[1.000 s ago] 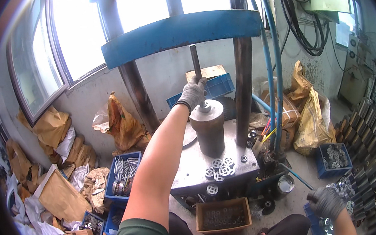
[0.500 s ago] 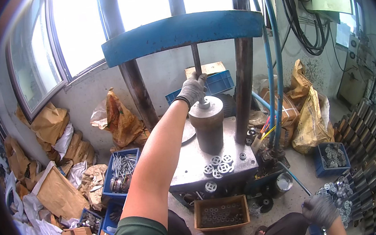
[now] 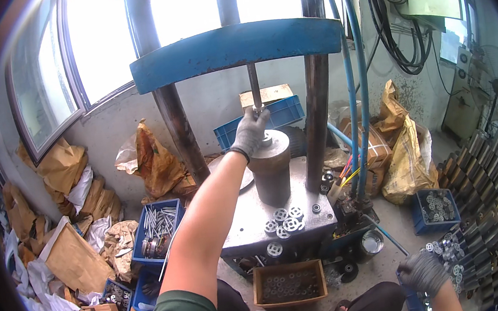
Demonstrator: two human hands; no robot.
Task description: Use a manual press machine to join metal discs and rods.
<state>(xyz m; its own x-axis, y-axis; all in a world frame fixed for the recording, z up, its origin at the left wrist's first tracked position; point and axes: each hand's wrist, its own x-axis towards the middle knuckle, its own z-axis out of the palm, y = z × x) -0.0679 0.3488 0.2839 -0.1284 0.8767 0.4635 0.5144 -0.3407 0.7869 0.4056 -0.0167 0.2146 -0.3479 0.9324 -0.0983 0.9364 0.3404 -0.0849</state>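
Centrally, the left hand (image 3: 249, 133), in a grey knitted glove, has its fingers closed around the lower part of a slender dark metal rod (image 3: 253, 79), which rises upright at twelve o'clock. At five o'clock, below the fingertips, stands a thick-walled grey steel cylinder (image 3: 273, 183) with a small bright ring (image 3: 266, 140) on its top. The rod should handle as a stiff, fairly heavy piece — probably slick if oiled — and is best held around the shaft, clear of both ends. The cylinder looks far heavier, better steadied than lifted.

Farther along twelve o'clock spans a blue painted steel crossbeam (image 3: 234, 53). Between five and six o'clock, pale spoked metal discs (image 3: 290, 224) lie on a silvery steel bed (image 3: 247, 206); beyond is an open brown box (image 3: 291, 302). Toward half past four, the right hand (image 3: 423, 273), likewise gloved, is curled near the end of a thin blue lever (image 3: 386, 235) — whether it grips anything cannot be told. A blue plastic bin (image 3: 438, 228) of discs sits at four o'clock.
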